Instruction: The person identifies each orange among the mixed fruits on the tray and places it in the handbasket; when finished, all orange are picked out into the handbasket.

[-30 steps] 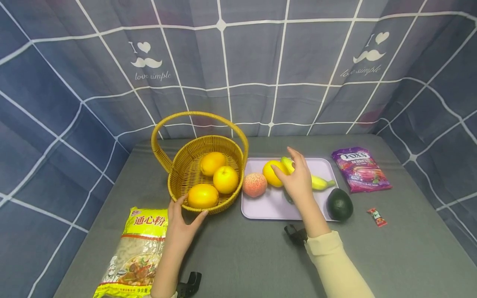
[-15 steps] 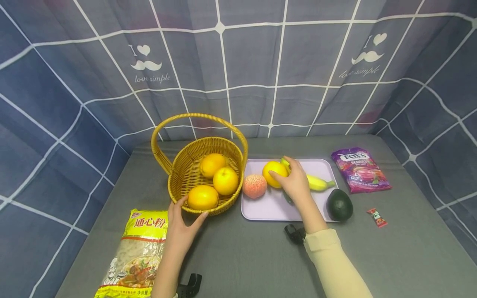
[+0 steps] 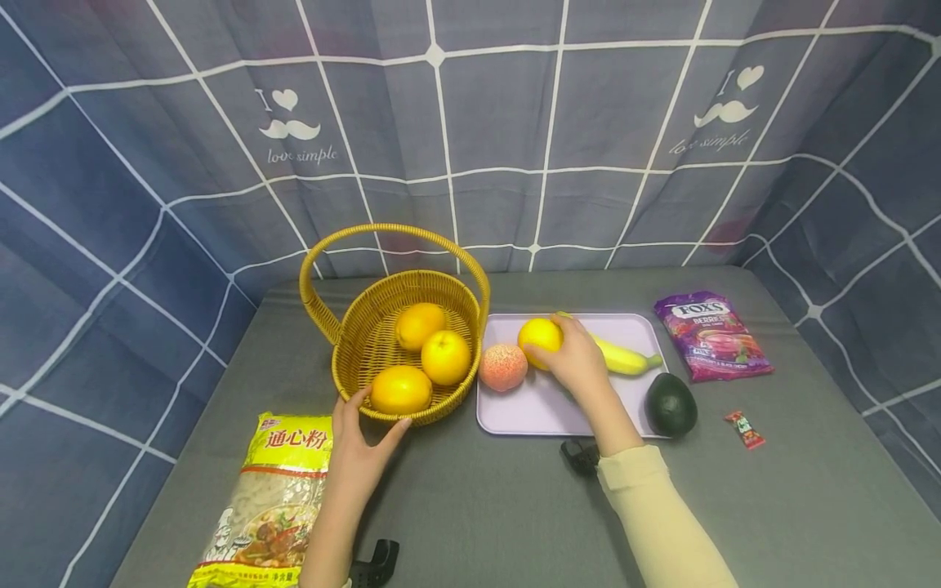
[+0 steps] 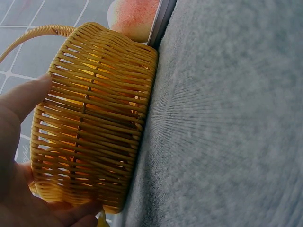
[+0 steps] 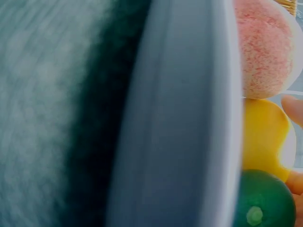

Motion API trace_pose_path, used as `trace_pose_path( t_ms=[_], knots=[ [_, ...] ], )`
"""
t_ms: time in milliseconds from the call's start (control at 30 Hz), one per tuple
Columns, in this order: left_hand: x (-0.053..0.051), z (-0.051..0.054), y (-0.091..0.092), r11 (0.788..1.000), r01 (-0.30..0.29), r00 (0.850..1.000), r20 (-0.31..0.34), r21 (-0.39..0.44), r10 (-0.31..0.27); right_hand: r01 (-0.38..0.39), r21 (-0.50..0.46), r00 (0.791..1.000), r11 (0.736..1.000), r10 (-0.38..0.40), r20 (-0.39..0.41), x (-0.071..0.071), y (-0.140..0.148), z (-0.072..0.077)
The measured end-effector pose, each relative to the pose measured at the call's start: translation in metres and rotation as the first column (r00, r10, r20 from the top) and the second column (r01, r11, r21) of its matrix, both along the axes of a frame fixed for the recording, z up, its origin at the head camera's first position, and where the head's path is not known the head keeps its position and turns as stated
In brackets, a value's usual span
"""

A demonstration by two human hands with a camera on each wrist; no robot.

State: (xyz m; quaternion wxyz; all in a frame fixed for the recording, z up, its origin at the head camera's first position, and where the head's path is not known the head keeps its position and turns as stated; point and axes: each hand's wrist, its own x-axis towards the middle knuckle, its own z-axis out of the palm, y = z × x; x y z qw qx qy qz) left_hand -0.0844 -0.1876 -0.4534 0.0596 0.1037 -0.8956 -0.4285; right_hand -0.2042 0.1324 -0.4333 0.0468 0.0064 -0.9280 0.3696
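Observation:
My right hand [image 3: 577, 355] grips a round yellow fruit [image 3: 538, 339] on the lilac tray [image 3: 515, 416], thumb on its near side and fingers over its right side. In the right wrist view the yellow fruit [image 5: 262, 135] shows between a peach [image 5: 265, 47] and a dark green fruit [image 5: 265, 201], with only fingertips visible. A banana [image 3: 625, 359] lies beside that hand, partly covered. My left hand [image 3: 360, 445] holds the near rim of a yellow wicker basket [image 3: 367, 322]. Inside the basket lie three yellow fruits, among them a longish one [image 3: 400, 390] nearest the hand.
A dark avocado [image 3: 671, 406] sits at the tray's right front corner. Farther right are a purple candy bag [image 3: 713, 336] and a small red wrapped sweet [image 3: 746, 429]. A yellow pasta bag [image 3: 268, 498] lies under the left forearm. The basket's tall handle [image 3: 390, 229] arches upward.
My right hand has come down and left onto the yellow fruit, its spread fingers closing around it. The left hand stays on the basket rim.

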Motion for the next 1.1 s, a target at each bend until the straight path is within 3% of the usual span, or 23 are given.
trace_pose_path(
  t_ms=[567,800,1100],
  knots=[
    [0.000,0.001,0.001,1.000,-0.003,1.000,-0.004,-0.014,0.003,0.018,0.020,0.999,1.000,-0.017,-0.043,-0.002,0.001,-0.003],
    [0.000,0.001,0.001,1.000,-0.004,1.000,0.001,-0.017,0.004,0.045,-0.064,0.997,0.997,-0.048,-0.057,0.000,0.002,0.002],
    [0.000,0.001,0.001,1.000,-0.004,1.000,0.011,-0.009,0.004,0.045,-0.211,0.994,0.976,-0.065,-0.089,0.011,0.000,0.026]
  ],
)
